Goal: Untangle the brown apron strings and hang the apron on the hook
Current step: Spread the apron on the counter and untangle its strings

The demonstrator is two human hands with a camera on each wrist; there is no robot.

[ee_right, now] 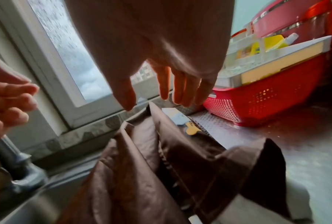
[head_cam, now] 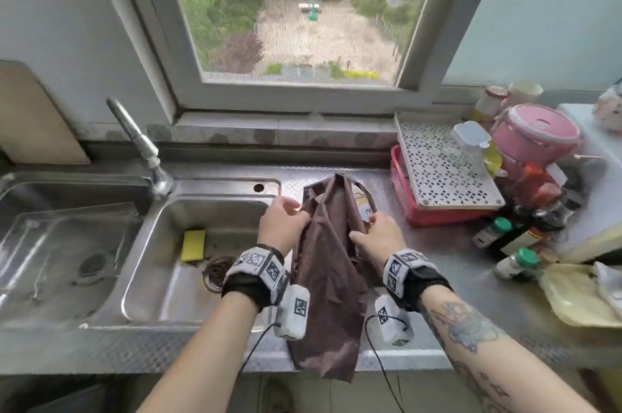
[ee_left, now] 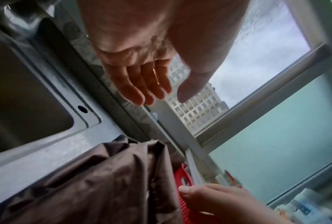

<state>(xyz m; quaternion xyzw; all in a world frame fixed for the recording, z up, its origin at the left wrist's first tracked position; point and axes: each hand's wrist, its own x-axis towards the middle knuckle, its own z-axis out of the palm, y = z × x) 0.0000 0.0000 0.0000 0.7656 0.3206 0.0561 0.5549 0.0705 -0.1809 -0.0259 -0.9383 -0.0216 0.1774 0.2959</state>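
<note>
Brown apron (head_cam: 328, 264): bunched, lying on the steel worktop (head_cam: 447, 264) to the right of the sink (head_cam: 161, 244), lower part draped over the front edge. A dark strap (head_cam: 367, 194) loops at its far end beside a yellow-and-white tag (head_cam: 364, 209).
Left hand (head_cam: 281, 220): above the apron's left side, fingers straight and relaxed, gripping nothing.
Right hand (head_cam: 378, 235): above the right side, fingers likewise extended, empty.
Red basket (head_cam: 409, 203): just right of the apron.
Yellow sponge (head_cam: 193, 245): in the sink.
</note>
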